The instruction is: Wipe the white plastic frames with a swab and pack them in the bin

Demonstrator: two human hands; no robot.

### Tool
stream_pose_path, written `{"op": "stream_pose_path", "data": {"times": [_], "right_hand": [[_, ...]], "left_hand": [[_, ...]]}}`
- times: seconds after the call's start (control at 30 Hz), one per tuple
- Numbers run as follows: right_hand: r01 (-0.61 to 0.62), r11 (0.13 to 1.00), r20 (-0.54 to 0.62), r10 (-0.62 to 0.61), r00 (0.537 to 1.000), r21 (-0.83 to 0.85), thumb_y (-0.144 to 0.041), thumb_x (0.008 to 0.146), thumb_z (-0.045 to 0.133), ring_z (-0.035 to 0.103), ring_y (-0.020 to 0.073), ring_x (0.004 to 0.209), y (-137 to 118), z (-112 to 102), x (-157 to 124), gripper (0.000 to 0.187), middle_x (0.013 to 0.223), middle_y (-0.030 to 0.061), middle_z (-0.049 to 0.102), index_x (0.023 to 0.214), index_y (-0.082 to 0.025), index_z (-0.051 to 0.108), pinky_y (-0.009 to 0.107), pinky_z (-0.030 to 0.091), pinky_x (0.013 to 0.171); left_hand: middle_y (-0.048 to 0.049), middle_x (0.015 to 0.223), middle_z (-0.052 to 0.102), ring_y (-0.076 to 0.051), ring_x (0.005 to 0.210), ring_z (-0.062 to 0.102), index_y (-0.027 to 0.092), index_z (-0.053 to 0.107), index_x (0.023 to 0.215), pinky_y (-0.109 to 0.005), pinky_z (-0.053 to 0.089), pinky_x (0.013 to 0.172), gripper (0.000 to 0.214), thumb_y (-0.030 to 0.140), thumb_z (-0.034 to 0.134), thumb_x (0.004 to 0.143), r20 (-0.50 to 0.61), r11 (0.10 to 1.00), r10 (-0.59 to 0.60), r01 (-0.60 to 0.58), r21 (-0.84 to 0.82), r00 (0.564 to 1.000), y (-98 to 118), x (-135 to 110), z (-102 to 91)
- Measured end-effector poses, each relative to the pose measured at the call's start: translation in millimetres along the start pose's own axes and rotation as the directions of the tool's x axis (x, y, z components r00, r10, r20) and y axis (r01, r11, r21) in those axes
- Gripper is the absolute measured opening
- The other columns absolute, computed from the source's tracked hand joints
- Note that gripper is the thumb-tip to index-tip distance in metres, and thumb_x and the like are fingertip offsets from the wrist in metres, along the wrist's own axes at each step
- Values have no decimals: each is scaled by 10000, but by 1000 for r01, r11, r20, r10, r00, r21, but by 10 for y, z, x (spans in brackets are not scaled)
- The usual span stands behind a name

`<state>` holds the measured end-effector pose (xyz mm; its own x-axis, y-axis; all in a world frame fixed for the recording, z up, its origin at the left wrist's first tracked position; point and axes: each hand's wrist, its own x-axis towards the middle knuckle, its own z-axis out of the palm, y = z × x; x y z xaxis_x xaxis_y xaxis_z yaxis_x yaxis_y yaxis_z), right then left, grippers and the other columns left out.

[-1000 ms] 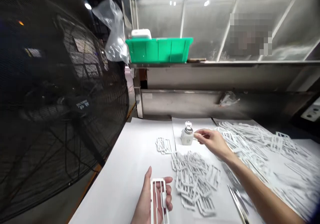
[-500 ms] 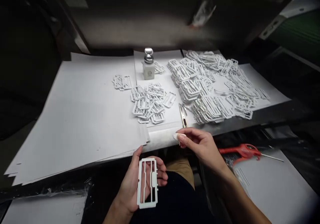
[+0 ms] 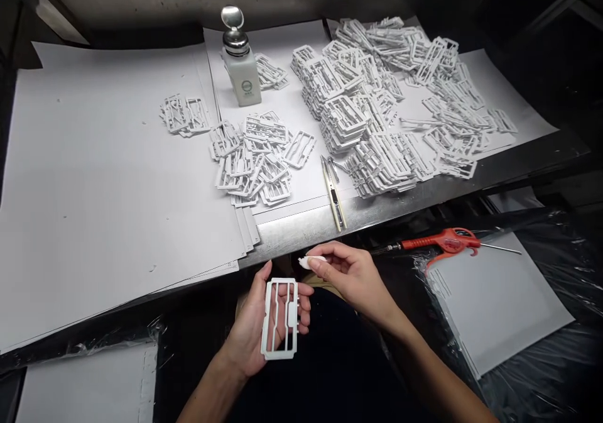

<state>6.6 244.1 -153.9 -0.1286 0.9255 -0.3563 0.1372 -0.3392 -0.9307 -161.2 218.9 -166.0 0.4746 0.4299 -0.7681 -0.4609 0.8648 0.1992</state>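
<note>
A white plastic frame point(image 3: 293, 315) with thin inner bars lies across the palm of my left hand point(image 3: 252, 332), whose fingers curl behind it. My right hand point(image 3: 353, 278) pinches a small white wad, seemingly cotton point(image 3: 313, 260), between thumb and fingers, just above and to the right of the frame, apart from it. Past my hands, on the paper-covered bench, lies a loose pile of similar frames point(image 3: 257, 159). A utility knife point(image 3: 333, 193) rests by the bench edge, close to a large stacked heap of frames point(image 3: 348, 96).
A bottle point(image 3: 242, 71) with a raised metal lid stands at the back, a few frames beside it. A small group of frames point(image 3: 184, 115) sits on the left paper point(image 3: 103, 178). Lower right, a red air gun point(image 3: 452, 241) lies over black plastic and grey sheets.
The view has tilted down and closer to the bench. My right hand has come left with the white wad, nearer to the frame in my left hand.
</note>
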Motion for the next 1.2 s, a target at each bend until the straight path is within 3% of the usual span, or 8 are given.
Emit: {"op": "stream_pose_path", "data": {"times": [0.3,0.57,0.77,0.9,1.07,1.2], "right_hand": [[62,986,57,-54,997,-152,-263,825,591,606,141,726,0,117,92,143,812,33,662,861,-153,675,231,483,638],[105,969,-3,-108,994,-225,-276,835,574,577,109,620,-19,164,46,150,784,31,632,862,-160,666,214,461,565],[109,980,97,-94,991,-168,-264,859,536,550,65,486,-114,207,-7,146,807,16,614,863,-165,644,193,429,466],[224,921,154,-183,971,-317,-200,837,551,546,78,568,-162,233,-3,119,782,12,616,848,-166,664,197,427,540],[195,884,98,-170,981,-425,-199,828,560,510,90,587,-113,74,2,110,748,12,609,804,-167,663,209,392,542],[122,919,12,-126,992,-374,-243,834,570,526,107,622,-101,-88,-10,122,778,21,629,828,-173,670,217,384,534]], "left_hand": [[-137,688,618,-193,555,570,24,675,797,-314,489,576,623,546,343,873,-95,997,16,-8,83,995,42,-23,78],[-138,676,621,-190,549,574,28,666,766,-314,496,580,611,550,367,866,-128,991,45,-28,133,991,27,-19,116],[-112,612,608,-197,544,578,53,656,751,-323,503,568,547,521,399,870,-152,992,72,-55,115,986,28,-11,166],[-84,567,598,-200,524,581,87,647,713,-324,508,539,468,493,461,855,-206,982,157,-129,140,966,22,-28,160],[-121,643,616,-190,542,581,44,664,741,-311,508,567,592,535,361,876,-141,990,76,-57,132,987,59,-57,122],[-123,668,610,-189,569,585,31,667,776,-307,510,579,612,532,334,885,-52,996,21,-17,86,998,102,-56,123]]}}
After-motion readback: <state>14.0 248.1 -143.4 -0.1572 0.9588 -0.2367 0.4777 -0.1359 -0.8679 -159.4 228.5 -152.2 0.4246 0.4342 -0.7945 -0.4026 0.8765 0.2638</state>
